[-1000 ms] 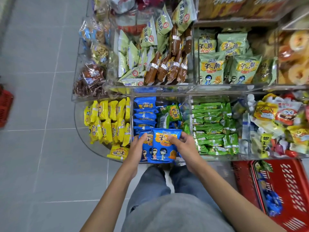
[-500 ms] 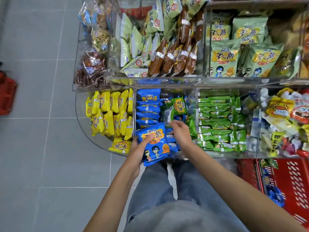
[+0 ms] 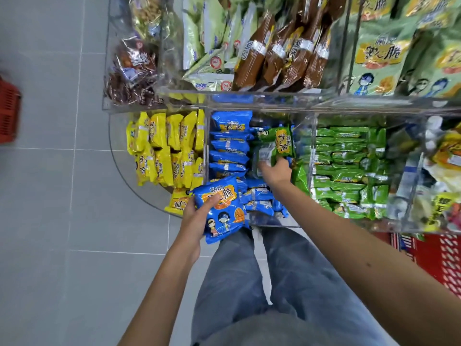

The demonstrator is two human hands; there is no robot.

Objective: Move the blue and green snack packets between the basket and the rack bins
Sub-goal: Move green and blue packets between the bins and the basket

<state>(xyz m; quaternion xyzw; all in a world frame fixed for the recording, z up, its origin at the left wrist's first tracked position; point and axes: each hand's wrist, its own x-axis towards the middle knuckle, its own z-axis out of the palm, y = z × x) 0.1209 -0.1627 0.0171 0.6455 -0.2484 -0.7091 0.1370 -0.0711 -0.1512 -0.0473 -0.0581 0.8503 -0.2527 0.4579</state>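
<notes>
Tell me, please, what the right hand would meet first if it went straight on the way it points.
The green packet lying among the blue packets; the right hand looks to be at its lower edge, though blur hides the grip.

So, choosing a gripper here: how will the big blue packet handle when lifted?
The blue packet looks puffed and glossy, so probably light but slippery. It juts past the left hand without drooping, so likely holds shape.
</notes>
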